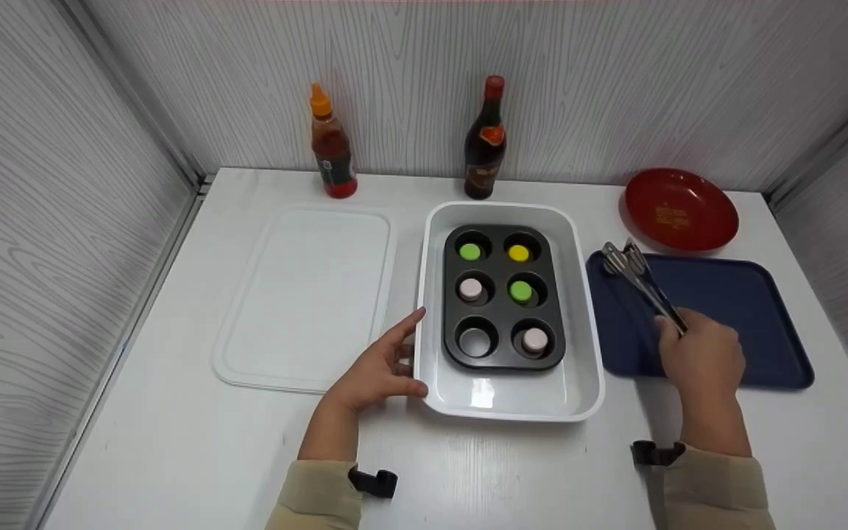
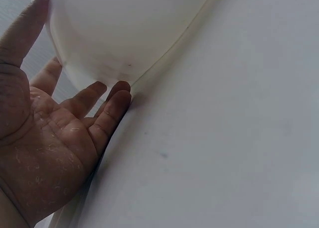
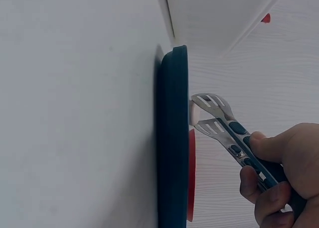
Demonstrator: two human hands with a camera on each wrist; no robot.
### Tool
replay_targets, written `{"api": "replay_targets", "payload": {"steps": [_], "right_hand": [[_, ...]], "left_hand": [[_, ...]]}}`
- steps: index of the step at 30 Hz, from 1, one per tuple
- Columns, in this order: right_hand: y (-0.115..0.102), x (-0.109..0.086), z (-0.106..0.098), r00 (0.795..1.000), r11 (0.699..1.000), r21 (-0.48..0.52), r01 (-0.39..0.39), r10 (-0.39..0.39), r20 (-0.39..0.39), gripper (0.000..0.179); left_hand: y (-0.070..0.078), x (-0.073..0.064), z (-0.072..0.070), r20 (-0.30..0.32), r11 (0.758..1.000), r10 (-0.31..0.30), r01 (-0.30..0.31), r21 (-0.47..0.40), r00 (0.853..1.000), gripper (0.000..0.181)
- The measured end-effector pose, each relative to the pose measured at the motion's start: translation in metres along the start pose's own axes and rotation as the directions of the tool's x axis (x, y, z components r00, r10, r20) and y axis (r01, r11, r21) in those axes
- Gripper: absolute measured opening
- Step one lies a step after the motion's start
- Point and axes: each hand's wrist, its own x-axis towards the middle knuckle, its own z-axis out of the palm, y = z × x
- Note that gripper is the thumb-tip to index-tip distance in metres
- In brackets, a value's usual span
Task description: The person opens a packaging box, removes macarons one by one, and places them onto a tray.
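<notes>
My right hand [image 1: 704, 357] grips metal tongs [image 1: 643, 282] with dark handles, their slotted ends over the left part of the blue tray [image 1: 733, 316]. In the right wrist view the tong ends stand apart beside a small pale piece [image 3: 193, 113] at the tray's rim. My left hand [image 1: 376, 372] rests with its spread fingers against the left wall of a white deep dish [image 1: 509, 408]. Inside that dish lies a dark muffin pan [image 1: 499, 269]. Green [image 1: 470, 252], yellow [image 1: 518, 253] and pale pink [image 1: 535, 339] macaron-like pieces sit in its cups; the near left cup holds nothing.
A white board [image 1: 306, 294] lies left of the dish. At the back stand an orange-capped sauce bottle [image 1: 334, 158] and a dark bottle with a red cap [image 1: 484, 151]. Behind the blue tray is a red plate [image 1: 704, 206]. Walls enclose the table's back and sides.
</notes>
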Motion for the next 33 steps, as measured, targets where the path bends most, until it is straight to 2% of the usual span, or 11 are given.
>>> {"api": "replay_targets", "payload": {"steps": [12,17,26,33], "right_hand": [[0.002,0.004,0.000,0.997,0.999,0.012,-0.045,0.044,0.056,0.053],[-0.001,0.003,-0.003,0.997,0.997,0.029,-0.066,0.064,0.046,0.055],[-0.011,-0.003,-0.010,0.998,0.997,0.068,-0.038,0.042,-0.055,0.050],[-0.019,-0.008,-0.013,0.983,0.989,0.147,0.002,0.025,-0.179,0.042]], "left_hand": [[0.001,0.000,0.000,0.003,1.000,-0.005,0.005,0.000,1.000,0.122],[0.001,0.000,0.000,0.006,1.000,-0.005,0.005,-0.007,1.000,0.123],[0.001,0.000,0.000,0.003,1.000,0.003,-0.003,-0.002,1.000,0.123],[0.000,0.000,-0.001,0.004,1.000,0.016,-0.016,0.007,1.000,0.123]]}}
